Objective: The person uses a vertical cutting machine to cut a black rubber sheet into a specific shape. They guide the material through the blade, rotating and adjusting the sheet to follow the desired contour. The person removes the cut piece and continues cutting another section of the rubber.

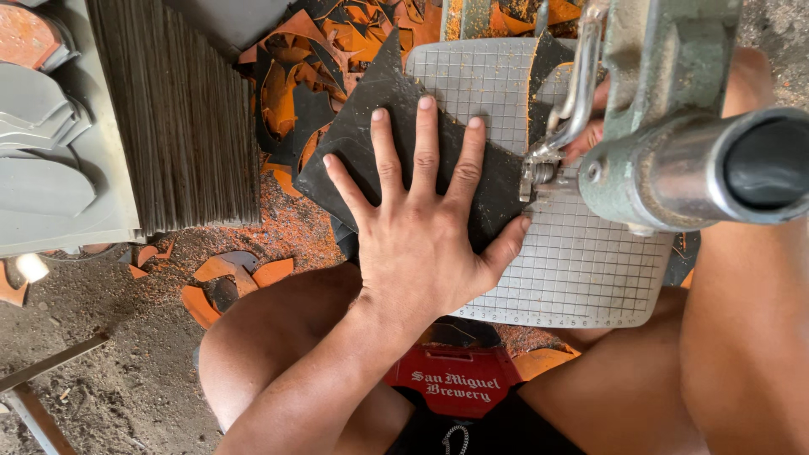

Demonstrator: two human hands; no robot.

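- Since the dark sheet (396, 135) lies partly on the gridded cutting plate (581, 270) and partly hanging off its left edge, the left hand (421, 219) is laid flat on top with fingers fanned wide. My read is that's to pin it so it doesn't slide or flap near the cutter.
- Thumb of that hand points right, toward the little clamp-and-blade bit (539, 168), so the pressure sits close to where the cut would go while the fingers stay off to the left of it.
- Right hand (590, 126) is mostly hidden behind the green machine arm (666, 93) and the shiny metal loop. A bit of finger shows by the loop, but I honestly can't tell whether it's gripping something or just resting.
- That fat grey-green cylinder (699, 177) juts toward the camera over the plate, probably the body of the press or lever.
- Person looks seated on the ground, bare knees either side of the plate, which keeps the work low and between the legs.
- Stack of thin dark sheets (181, 118) stands on edge to the left, beside some grey cut shapes (46, 135), within reach of the left arm.
- Orange and black offcuts (312, 76) and orange dust are littered round the plate, looks like trimmings just left where they dropped.
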